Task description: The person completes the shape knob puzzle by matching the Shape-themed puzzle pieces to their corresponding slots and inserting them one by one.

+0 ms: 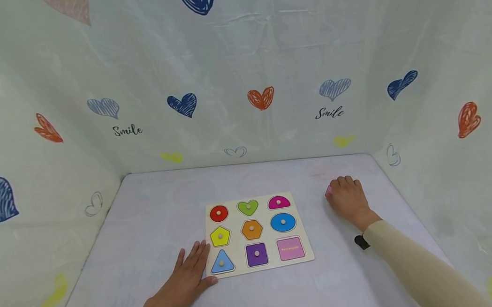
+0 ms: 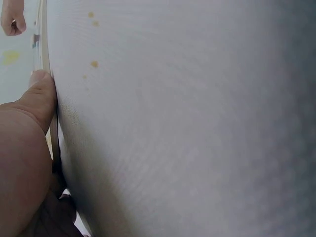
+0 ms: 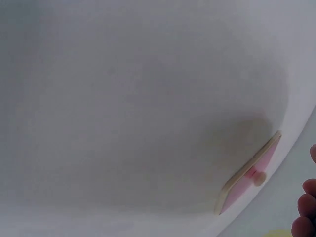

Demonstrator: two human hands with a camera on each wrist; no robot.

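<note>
In the head view, a pale wooden shape puzzle board point(image 1: 240, 265) lies on the table. Its pieces have knobs, and the rectangular slot point(image 1: 290, 249) at lower right shows printed pink backing without a piece. My left hand point(image 1: 184, 284) lies flat beside the board, fingertips and thumb touching its left edge. Right of the board is my right hand point(image 1: 350, 202), fingers bent downward, over a pink piece point(image 1: 328, 191) it mostly covers. The right wrist view shows this pink rectangular puzzle piece point(image 3: 252, 180) with its round knob; visible fingertips point(image 3: 306, 205) stand apart from it, thumb unseen.
A white-covered table point(image 1: 168, 191) carries the board. Pale sheeting point(image 1: 223, 61) printed with hearts and "Smile" encloses the back and both sides. A black band point(image 1: 362, 242) sits at the right wrist.
</note>
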